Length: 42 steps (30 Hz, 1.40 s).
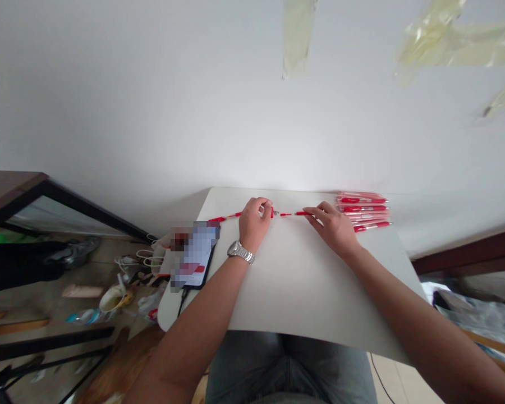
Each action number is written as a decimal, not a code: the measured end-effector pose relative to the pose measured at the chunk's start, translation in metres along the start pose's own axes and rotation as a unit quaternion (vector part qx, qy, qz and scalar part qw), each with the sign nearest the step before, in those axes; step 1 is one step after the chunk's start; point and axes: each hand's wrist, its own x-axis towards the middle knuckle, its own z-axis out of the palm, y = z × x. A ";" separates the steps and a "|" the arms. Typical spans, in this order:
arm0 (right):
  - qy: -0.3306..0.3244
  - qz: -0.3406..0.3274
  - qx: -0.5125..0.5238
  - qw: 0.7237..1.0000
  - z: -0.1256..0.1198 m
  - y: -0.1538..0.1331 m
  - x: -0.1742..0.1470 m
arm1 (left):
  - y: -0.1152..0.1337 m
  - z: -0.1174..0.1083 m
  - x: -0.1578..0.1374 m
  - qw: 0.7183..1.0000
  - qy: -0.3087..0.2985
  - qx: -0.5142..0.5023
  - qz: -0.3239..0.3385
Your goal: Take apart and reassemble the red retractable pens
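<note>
My left hand [253, 221], wearing a metal watch, rests on the table with fingers curled at a small red pen part [272, 212]. Its thumb and index finger are pinched by that part, though the exact grip is partly hidden. Just right of it is a tiny metal piece, perhaps a spring [276, 213]. A thin red piece [285, 214] lies in the gap between my hands. My right hand [330, 223] pinches the end of a red pen barrel piece [302, 213], which points left. More red pen parts [217, 219] form a line left of my left hand.
A bundle of red pens [364, 209] lies at the back right of the white table [294, 280]. A phone [200, 258] with a cable is at the left edge. The wall stands right behind. A person's leg [21, 264] and floor clutter are at left.
</note>
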 end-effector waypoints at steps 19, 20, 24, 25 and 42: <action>0.001 0.030 -0.006 1.000 -0.002 0.002 0.000 | -0.001 -0.001 -0.001 1.000 -0.001 0.002 0.009; -0.001 0.030 -0.006 1.000 -0.003 0.002 0.000 | -0.001 -0.001 -0.001 1.000 -0.001 0.000 0.010; -0.008 0.029 -0.003 1.000 -0.003 0.002 0.001 | 0.000 -0.001 0.000 1.000 -0.004 0.005 0.009; -0.008 0.029 -0.002 1.000 -0.003 0.002 0.001 | 0.000 -0.001 0.000 1.000 -0.005 0.008 0.006; 0.049 0.035 0.197 0.978 -0.007 0.006 0.004 | 0.007 0.000 -0.002 0.993 -0.023 -0.059 0.103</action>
